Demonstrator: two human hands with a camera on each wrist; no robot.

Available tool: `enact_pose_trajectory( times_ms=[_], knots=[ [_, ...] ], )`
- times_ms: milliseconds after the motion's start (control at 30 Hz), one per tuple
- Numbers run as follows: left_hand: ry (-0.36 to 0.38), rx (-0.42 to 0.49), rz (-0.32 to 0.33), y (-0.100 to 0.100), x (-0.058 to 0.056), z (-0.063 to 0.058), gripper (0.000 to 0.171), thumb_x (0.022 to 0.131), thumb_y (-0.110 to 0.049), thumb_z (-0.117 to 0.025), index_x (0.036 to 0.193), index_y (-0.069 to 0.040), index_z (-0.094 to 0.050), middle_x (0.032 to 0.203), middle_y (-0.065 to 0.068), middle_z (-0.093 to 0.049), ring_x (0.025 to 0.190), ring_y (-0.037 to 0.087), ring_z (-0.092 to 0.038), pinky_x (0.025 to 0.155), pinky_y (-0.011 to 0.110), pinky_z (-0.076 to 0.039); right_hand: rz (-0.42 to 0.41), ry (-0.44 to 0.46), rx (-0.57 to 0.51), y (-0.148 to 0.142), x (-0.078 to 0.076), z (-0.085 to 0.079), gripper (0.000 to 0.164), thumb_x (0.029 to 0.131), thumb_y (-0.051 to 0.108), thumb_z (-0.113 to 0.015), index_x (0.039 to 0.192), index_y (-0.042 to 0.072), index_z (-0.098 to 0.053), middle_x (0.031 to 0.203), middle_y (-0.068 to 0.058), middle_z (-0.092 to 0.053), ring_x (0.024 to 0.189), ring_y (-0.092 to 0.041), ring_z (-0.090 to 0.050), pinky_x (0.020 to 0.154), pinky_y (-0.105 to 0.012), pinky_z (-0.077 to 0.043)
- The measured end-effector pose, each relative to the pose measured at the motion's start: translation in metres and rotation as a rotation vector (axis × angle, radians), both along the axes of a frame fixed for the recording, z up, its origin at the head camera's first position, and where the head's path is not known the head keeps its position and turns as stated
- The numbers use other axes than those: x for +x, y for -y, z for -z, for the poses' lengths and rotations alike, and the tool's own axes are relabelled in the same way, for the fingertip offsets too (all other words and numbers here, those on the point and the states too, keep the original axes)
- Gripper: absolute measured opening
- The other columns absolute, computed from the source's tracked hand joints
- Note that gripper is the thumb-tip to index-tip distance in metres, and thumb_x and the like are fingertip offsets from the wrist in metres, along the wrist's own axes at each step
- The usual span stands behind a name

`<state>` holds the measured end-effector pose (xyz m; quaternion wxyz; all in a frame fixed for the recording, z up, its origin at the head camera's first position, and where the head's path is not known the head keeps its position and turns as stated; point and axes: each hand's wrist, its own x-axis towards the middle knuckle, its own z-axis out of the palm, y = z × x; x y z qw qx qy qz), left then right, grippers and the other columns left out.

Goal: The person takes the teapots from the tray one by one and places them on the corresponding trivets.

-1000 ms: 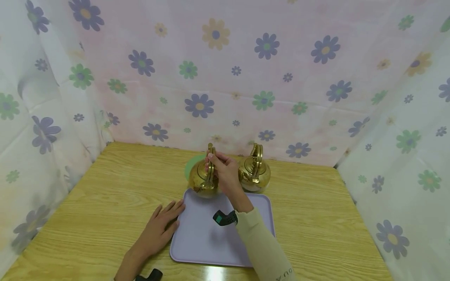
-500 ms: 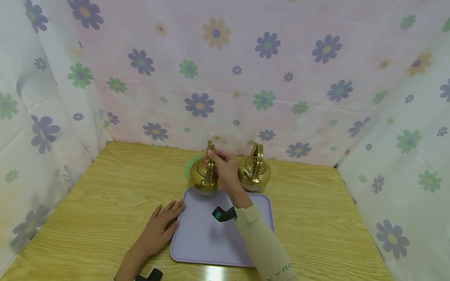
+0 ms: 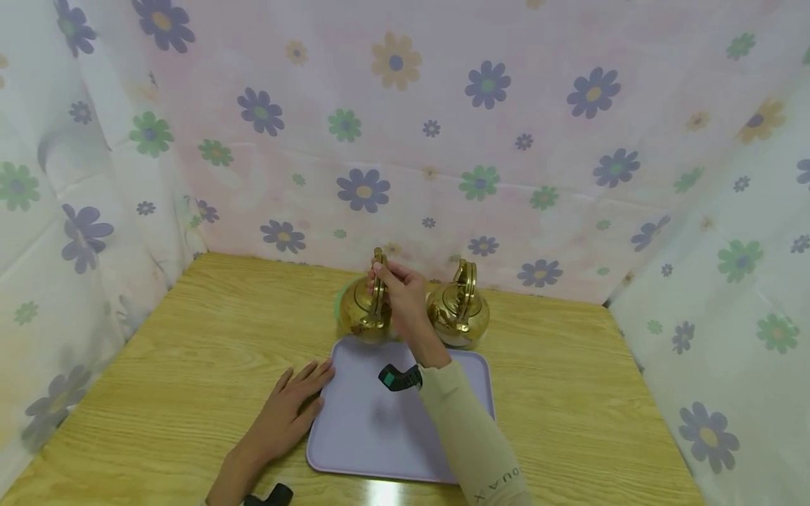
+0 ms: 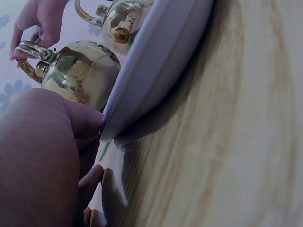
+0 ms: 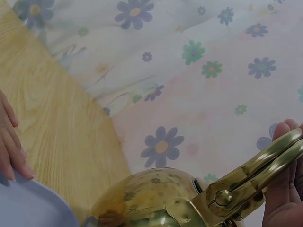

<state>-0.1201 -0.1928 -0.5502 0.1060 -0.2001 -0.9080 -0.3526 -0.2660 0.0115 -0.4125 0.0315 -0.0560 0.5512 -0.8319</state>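
Where the wooden table (image 3: 158,393) comes nearest, left hand (image 3: 292,407) flat with straight fingers, palm on the wood, fingertips touching the left rim of the lilac tray (image 3: 361,443). Farther on, right hand (image 3: 403,301) in a beige sleeve, fingers curled round the upright handle of the left golden kettle (image 3: 362,313), at the far edge of the tray, partly over a green disc (image 3: 339,303). Just beside, to the right, second golden kettle (image 3: 460,314), untouched. Behind, flowered cloth wall (image 3: 405,140).

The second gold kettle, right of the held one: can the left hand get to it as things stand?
Probably not directly: the left hand rests at the tray edge, and the right hand gripping the near kettle crosses the path to the second kettle.
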Motion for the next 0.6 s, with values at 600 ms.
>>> enact_pose_trajectory(
  times_ms=[600],
  knots=[
    [0.039, 0.006, -0.009, 0.001, 0.001, -0.002, 0.044, 0.103, -0.017, -0.058, 0.145, -0.007, -0.057, 0.155, 0.005, -0.05, 0.145, 0.039, -0.041, 0.117, 0.066, -0.016, 0.045, 0.015, -0.047, 0.006, -0.017, 0.003, 0.028, 0.099, 0.007, -0.065, 0.119, -0.011, -0.068, 0.083, -0.006, -0.072, 0.067, -0.012, -0.067, 0.064, -0.024, -0.06]
  ],
)
